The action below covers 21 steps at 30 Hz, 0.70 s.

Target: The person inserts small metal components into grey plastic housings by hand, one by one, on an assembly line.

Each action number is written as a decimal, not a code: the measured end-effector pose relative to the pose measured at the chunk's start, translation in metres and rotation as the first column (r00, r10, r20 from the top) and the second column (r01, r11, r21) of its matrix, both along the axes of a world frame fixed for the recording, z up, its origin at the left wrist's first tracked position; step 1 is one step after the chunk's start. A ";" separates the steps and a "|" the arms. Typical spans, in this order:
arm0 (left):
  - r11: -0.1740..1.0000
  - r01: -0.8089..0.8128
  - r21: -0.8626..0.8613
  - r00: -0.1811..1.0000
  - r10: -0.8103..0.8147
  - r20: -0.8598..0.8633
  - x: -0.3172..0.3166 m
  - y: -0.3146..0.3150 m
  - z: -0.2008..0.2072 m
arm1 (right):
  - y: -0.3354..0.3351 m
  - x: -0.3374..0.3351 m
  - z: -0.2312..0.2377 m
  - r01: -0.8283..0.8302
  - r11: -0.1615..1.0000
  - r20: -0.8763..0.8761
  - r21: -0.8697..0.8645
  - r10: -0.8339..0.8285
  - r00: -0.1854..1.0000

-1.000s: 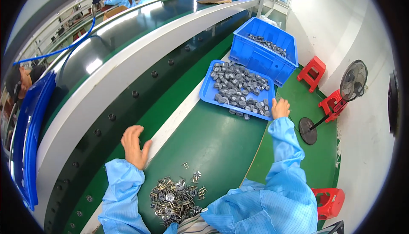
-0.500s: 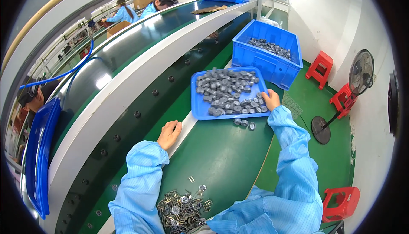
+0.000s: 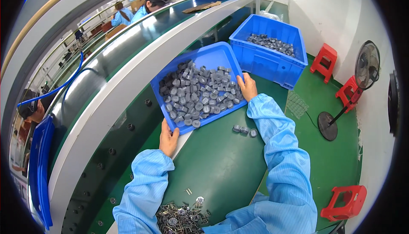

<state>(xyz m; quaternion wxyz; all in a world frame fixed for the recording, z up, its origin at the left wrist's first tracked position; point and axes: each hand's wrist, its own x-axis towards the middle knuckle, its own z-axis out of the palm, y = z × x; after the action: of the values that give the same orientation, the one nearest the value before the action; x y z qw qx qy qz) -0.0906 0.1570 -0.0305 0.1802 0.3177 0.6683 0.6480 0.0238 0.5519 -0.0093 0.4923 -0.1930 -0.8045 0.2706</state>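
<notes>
A shallow blue tray (image 3: 219,57) is tilted toward me, its far edge raised, with a heap of small grey round parts (image 3: 198,91) gathered in its nearer half. My left hand (image 3: 169,139) grips the tray's near left corner, thumb on the rim. At the right side, my right hand (image 3: 247,87) holds the tray's edge. Three loose grey round parts (image 3: 244,129) lie on the green worktop (image 3: 217,161) just in front of the tray. Close to my body rests a pile of small metal pins and discs (image 3: 181,218).
A deep blue crate (image 3: 266,61) with more grey parts stands beyond the tray. Along the left runs a raised conveyor (image 3: 115,59), with stacked blue trays (image 3: 40,170) at its edge. Right of the worktop are red stools (image 3: 324,61) and a standing fan (image 3: 367,66). Co-workers sit across the conveyor.
My left hand has moved from beside the tray onto its corner. The tray has come left and nearer, turned and tipped, and the grey parts have slid together toward me.
</notes>
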 end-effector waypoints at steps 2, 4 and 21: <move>0.999 -0.029 -0.041 0.999 0.028 -0.030 0.002 -0.003 0.001 | 0.004 -0.010 -0.001 -0.004 0.999 0.018 0.034 0.004 1.000; 0.996 -0.074 0.044 0.989 0.079 -0.127 0.007 -0.006 -0.003 | 0.003 -0.019 -0.002 -0.004 0.998 0.040 0.060 0.002 0.999; 0.999 -0.042 -0.017 0.984 0.039 -0.174 0.036 -0.025 0.004 | 0.005 -0.021 -0.007 -0.331 0.871 -0.189 -0.363 0.278 0.942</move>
<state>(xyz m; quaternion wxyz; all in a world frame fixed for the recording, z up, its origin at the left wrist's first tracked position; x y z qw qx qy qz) -0.0550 0.1317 -0.0265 0.1113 0.3575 0.6944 0.6145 0.0032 0.5567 -0.0163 0.4468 -0.1395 -0.7207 0.5115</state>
